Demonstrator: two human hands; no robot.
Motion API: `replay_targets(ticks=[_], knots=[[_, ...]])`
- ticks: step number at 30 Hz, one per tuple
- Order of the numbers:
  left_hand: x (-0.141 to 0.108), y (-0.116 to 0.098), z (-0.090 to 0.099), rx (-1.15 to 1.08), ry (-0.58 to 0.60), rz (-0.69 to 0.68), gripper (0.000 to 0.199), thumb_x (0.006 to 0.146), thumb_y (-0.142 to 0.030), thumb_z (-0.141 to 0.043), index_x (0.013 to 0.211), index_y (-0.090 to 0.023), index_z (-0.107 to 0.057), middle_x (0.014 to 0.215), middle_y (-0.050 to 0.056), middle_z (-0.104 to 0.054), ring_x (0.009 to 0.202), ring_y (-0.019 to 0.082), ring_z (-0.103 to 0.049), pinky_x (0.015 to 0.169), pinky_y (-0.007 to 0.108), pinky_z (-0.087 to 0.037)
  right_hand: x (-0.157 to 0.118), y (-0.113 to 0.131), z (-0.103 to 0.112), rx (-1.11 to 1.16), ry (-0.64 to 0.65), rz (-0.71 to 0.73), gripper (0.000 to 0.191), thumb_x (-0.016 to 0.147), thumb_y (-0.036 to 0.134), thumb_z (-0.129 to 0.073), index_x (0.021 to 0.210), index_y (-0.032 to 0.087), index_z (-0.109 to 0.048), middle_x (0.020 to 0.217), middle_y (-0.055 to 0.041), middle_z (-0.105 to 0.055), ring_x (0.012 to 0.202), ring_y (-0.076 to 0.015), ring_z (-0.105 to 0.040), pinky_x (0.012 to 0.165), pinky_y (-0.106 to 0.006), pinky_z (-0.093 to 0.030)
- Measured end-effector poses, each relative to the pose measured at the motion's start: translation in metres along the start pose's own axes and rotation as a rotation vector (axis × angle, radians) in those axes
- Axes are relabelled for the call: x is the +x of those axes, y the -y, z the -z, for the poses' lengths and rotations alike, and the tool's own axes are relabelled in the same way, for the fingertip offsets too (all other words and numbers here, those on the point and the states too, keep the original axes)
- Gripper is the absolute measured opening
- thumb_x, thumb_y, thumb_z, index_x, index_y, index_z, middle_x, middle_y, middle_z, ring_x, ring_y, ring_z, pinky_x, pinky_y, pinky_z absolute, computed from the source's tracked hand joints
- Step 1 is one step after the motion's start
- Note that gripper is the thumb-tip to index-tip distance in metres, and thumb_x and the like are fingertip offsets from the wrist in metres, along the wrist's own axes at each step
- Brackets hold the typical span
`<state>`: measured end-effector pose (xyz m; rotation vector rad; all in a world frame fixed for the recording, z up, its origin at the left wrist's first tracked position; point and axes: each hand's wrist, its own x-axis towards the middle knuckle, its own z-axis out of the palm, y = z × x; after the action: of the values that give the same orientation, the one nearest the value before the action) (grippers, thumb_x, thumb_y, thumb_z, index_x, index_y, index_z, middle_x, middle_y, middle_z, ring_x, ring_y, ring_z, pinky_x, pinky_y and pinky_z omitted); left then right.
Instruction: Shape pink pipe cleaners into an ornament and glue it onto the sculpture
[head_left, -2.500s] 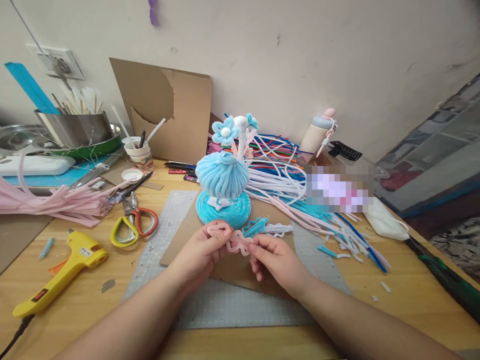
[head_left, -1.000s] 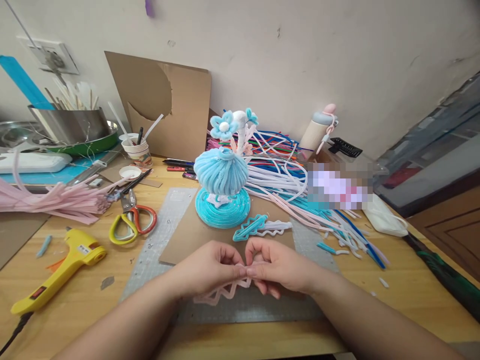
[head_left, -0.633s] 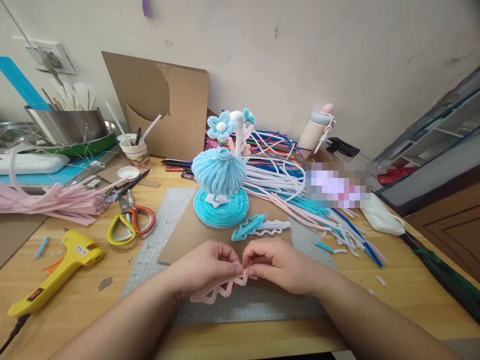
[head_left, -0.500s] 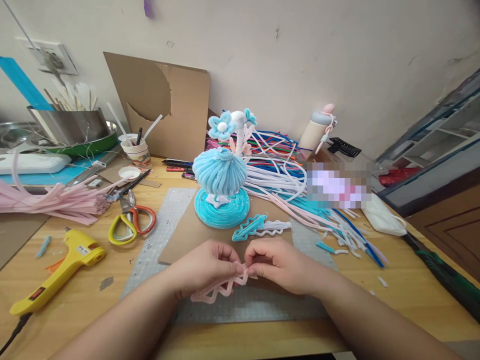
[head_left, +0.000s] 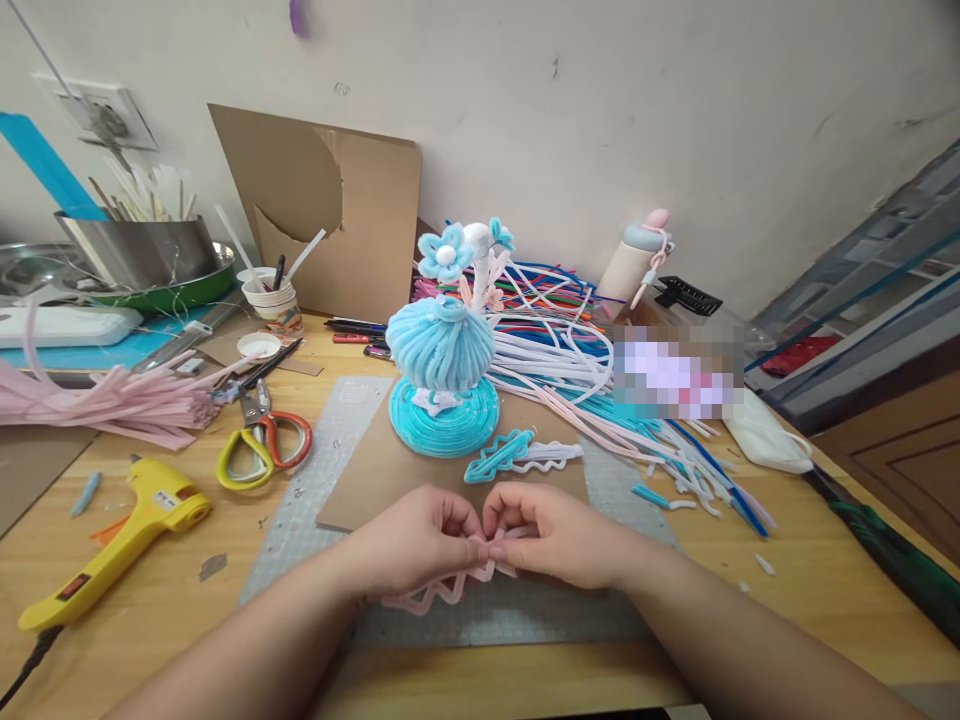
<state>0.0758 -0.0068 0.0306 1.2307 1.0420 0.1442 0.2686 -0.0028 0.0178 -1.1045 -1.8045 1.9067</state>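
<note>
A fuzzy pink pipe cleaner bent into a zigzag (head_left: 439, 588), pinched at one end between both hands, low over the grey cutting mat (head_left: 300, 520) near the front of the wooden counter (head_left: 150, 620). Left hand (head_left: 416, 545) closed on the zigzag, fingers curled tight; right hand (head_left: 551, 535) closed on the same end, thumbs touching, likely so the bend keeps its shape. Rest of the zigzag hanging out under the left hand, down by the mat. Just behind the hands, a flat brown cardboard sheet (head_left: 375, 480) on the mat, maybe to keep glue off it. On the cardboard, a teal zigzag piece (head_left: 496, 455) and a white zigzag piece (head_left: 551, 455) side by side, close enough to grab. Behind those, a fluffy blue pipe-cleaner ball on a round teal coil base (head_left: 442, 375), standing upright, with a small blue flower (head_left: 446, 252) on top. To the right, a big loose heap of pipe cleaners in many colours (head_left: 570, 340). To the left, yellow and red scissors (head_left: 262, 450), a yellow glue gun (head_left: 120, 545) lying on its side, and a bundle of pink pipe cleaners (head_left: 105, 400). Further back, a small paper cup (head_left: 274, 300) with pens and sticks inside, and a shiny metal tub (head_left: 139, 250) full of sticks, sitting in a round green-rimmed tray (head_left: 187, 290).
</note>
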Motion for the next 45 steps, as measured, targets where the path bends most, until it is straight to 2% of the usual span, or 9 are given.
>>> replay_targets(ticks=[7,12,14,17,20,28,32,40,45], knots=[[0.006,0.005,0.004,-0.076,-0.077,-0.109,0.028,0.069,-0.043,-0.063,0.076,-0.017,-0.056,0.067,0.003,-0.064,0.048,0.011,-0.053,0.041,0.02,-0.039,0.003,-0.003,0.0,-0.042,0.022,-0.05,0.017,0.08,0.031,-0.055,0.073,0.015,-0.058,0.068,-0.0015,-0.062,0.051,-0.009,-0.054,0.051,-0.021,-0.042],[0.009,-0.004,0.018,-0.418,-0.525,-0.299,0.035,0.071,-0.048,-0.062,0.08,-0.015,-0.058,0.072,0.004,-0.066,0.063,0.016,-0.061,0.056,0.025,-0.044,0.01,-0.003,-0.003,0.036,-0.26,0.049,0.02,0.079,0.033,-0.056,0.07,0.016,-0.056,0.063,-0.0004,-0.062,0.047,-0.0084,-0.052,0.05,-0.022,-0.041],[0.01,-0.005,0.017,-0.599,-0.589,-0.375,0.037,0.073,-0.049,-0.06,0.087,-0.015,-0.058,0.076,0.003,-0.064,0.069,0.017,-0.061,0.059,0.025,-0.044,0.012,-0.004,-0.005,0.06,-0.355,0.085,0.021,0.08,0.035,-0.056,0.071,0.016,-0.056,0.064,-0.0006,-0.063,0.047,-0.0082,-0.052,0.048,-0.021,-0.04],[0.015,-0.001,0.005,-0.688,-0.453,-0.415,0.033,0.073,-0.045,-0.063,0.087,-0.016,-0.057,0.076,0.002,-0.062,0.068,0.014,-0.057,0.053,0.022,-0.04,0.014,-0.005,-0.009,0.123,-0.437,0.121,0.025,0.081,0.04,-0.055,0.073,0.016,-0.056,0.064,0.0001,-0.061,0.045,-0.0077,-0.05,0.044,-0.021,-0.036],[0.02,0.004,-0.008,-0.563,-0.291,-0.408,0.028,0.07,-0.038,-0.069,0.074,-0.013,-0.059,0.066,0.001,-0.059,0.058,0.01,-0.05,0.05,0.02,-0.036,0.015,-0.006,-0.014,0.161,-0.445,0.148,0.029,0.08,0.045,-0.056,0.071,0.017,-0.053,0.053,0.0035,-0.054,0.044,-0.0082,-0.048,0.043,-0.02,-0.035],[0.018,0.01,-0.006,-0.487,-0.15,-0.301,0.024,0.072,-0.035,-0.067,0.066,-0.013,-0.06,0.05,-0.002,-0.053,0.046,0.008,-0.042,0.048,0.021,-0.025,0.013,-0.007,-0.018,0.183,-0.152,0.116,0.028,0.081,0.042,-0.056,0.08,0.015,-0.056,0.071,-0.0008,-0.06,0.048,-0.0076,-0.052,0.042,-0.019,-0.037],[0.016,0.009,-0.004,-0.546,-0.025,-0.304,0.022,0.073,-0.033,-0.065,0.067,-0.012,-0.062,0.052,0.001,-0.055,0.048,0.009,-0.048,0.048,0.023,-0.025,0.011,-0.008,-0.02,0.129,-0.113,0.162,0.031,0.086,0.042,-0.05,0.083,0.013,-0.06,0.07,-0.0018,-0.059,0.048,-0.007,-0.053,0.04,-0.017,-0.034],[0.018,0.01,-0.002,-0.581,-0.122,-0.265,0.022,0.07,-0.033,-0.069,0.068,-0.012,-0.064,0.048,-0.002,-0.051,0.044,0.007,-0.04,0.046,0.021,-0.027,0.013,-0.015,-0.017,0.338,-0.138,0.059,0.034,0.08,0.049,-0.055,0.084,0.015,-0.054,0.066,0.0,-0.061,0.046,-0.0089,-0.057,0.042,-0.019,-0.042],[0.016,0.006,0.002,-0.594,-0.232,-0.345,0.024,0.072,-0.035,-0.068,0.077,-0.012,-0.064,0.062,0.0,-0.058,0.052,0.007,-0.046,0.05,0.02,-0.031,0.012,-0.011,-0.016,0.222,-0.268,0.055,0.033,0.079,0.048,-0.054,0.073,0.016,-0.052,0.058,0.0012,-0.059,0.041,-0.0086,-0.054,0.037,-0.018,-0.039]])
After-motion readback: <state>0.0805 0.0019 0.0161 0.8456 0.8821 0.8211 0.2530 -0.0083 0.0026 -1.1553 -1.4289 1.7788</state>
